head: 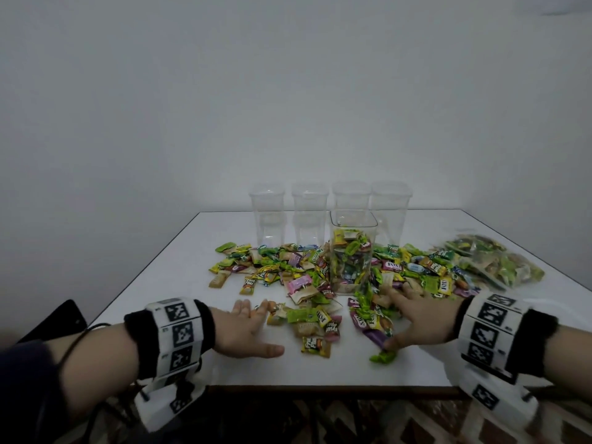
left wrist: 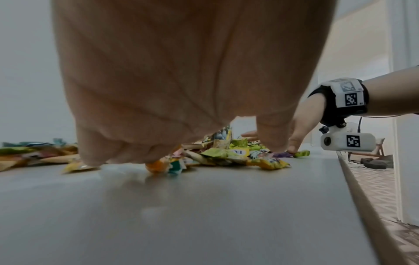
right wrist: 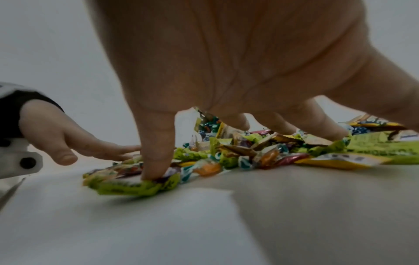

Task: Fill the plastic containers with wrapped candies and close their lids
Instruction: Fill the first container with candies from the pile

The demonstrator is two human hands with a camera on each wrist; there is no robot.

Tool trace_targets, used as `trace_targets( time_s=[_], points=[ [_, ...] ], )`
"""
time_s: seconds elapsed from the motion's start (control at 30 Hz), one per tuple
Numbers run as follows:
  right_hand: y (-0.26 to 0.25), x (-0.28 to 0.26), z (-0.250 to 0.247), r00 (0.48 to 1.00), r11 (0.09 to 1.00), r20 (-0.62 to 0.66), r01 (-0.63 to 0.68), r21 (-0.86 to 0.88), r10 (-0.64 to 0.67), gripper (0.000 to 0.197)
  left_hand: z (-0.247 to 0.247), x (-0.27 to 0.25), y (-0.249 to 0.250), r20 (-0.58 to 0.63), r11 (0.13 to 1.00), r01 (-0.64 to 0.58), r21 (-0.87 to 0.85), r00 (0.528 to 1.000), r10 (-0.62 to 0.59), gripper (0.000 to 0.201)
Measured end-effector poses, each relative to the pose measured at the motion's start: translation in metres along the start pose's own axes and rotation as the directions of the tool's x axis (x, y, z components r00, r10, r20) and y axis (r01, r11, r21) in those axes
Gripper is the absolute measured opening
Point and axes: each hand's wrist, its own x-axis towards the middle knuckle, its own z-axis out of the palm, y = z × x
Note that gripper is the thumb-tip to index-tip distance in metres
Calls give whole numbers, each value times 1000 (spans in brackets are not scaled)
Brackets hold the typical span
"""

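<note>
A heap of wrapped candies covers the middle of the white table. In the heap stands a clear lidless plastic container, partly filled with candies. Behind it is a row of several empty clear containers. My left hand lies flat and open at the heap's near left edge, its fingertips touching candies. My right hand is spread over candies at the near right, fingers straight. Its thumb presses a green candy onto the table. Neither hand holds anything.
Clear bags of more candies lie at the table's right side. A dark object sits beyond the table's left edge. The front edge runs just below my wrists, over a patterned floor.
</note>
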Motion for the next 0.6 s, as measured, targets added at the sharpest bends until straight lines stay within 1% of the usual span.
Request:
trace_targets(
  time_s=[0.07, 0.17, 0.27, 0.33, 0.4, 0.5, 0.6],
  points=[
    [3, 4, -3, 1000, 1000, 1, -13, 27, 13, 116, -7, 7, 11, -26, 999, -32, -10, 999, 32, 107],
    [9, 13, -7, 999, 999, -38, -2, 53, 4, 121, -17, 17, 26, -81, 993, -113, -47, 991, 109, 113],
    [14, 22, -9, 1000, 997, -28, 6, 74, -4, 118, -26, 28, 37, -108, 986, -167, -19, 981, 164, 112],
    [17, 28, -11, 1000, 997, -17, 15, 73, -14, 108, -31, 36, 42, -100, 982, -189, 10, 977, 189, 108],
    [17, 33, -16, 997, 998, -66, 39, 41, -36, 96, -36, 43, 45, -113, 980, -198, 32, 973, 200, 104],
    [17, 37, -22, 983, 996, -159, 91, 6, -89, 79, -42, 51, 46, -169, 975, -222, 31, 960, 224, 96],
    [20, 37, -24, 975, 995, -202, 100, 22, -93, 69, -46, 57, 44, -246, 966, -260, -10, 937, 249, 86]
  ],
)
